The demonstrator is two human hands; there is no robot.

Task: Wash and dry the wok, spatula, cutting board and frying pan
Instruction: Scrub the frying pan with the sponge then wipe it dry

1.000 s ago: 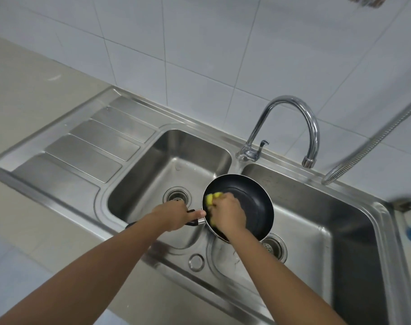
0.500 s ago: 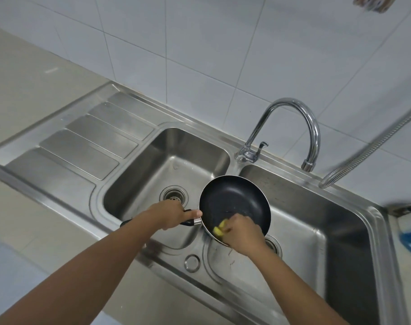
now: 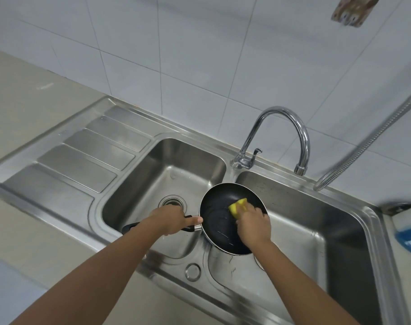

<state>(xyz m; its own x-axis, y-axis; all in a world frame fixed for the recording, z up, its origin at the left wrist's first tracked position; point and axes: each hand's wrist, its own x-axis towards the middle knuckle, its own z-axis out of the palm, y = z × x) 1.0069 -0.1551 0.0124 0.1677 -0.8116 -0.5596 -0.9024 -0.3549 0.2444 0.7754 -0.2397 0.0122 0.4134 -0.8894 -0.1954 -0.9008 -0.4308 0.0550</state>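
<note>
The left hand [image 3: 170,219] is curled round the black handle [image 3: 130,227] of the frying pan [image 3: 219,221], with the thumb laid straight along the handle toward the pan's rim. The handle's free end sticks out behind that hand, on the wrist side. The pan sits just right of the left hand, held in the air over the divider between the two basins of the steel sink [image 3: 373,221] and tilted so that its dark inside faces up toward the camera.

The right hand [image 3: 252,225] reaches into the pan from the near side. Its fingers are bent over a yellow sponge [image 3: 237,205] and press it against the pan's inner surface near the far right rim. Wet streaks show on the dark coating left of this hand.

Just beyond the left hand lies the round drain [image 3: 172,202] of the left basin. Past the right hand, at the back edge of the sink, stands a curved chrome faucet [image 3: 281,137], its spout over the right basin. A ribbed metal hose [image 3: 368,141] slants down farther right. The ridged drainboard [image 3: 82,156] spreads well to the left of the left hand, with the beige tabletop [image 3: 24,109] around it. A blurred blue and white object [image 3: 408,235] lies at the frame's edge, right of the right hand.
</note>
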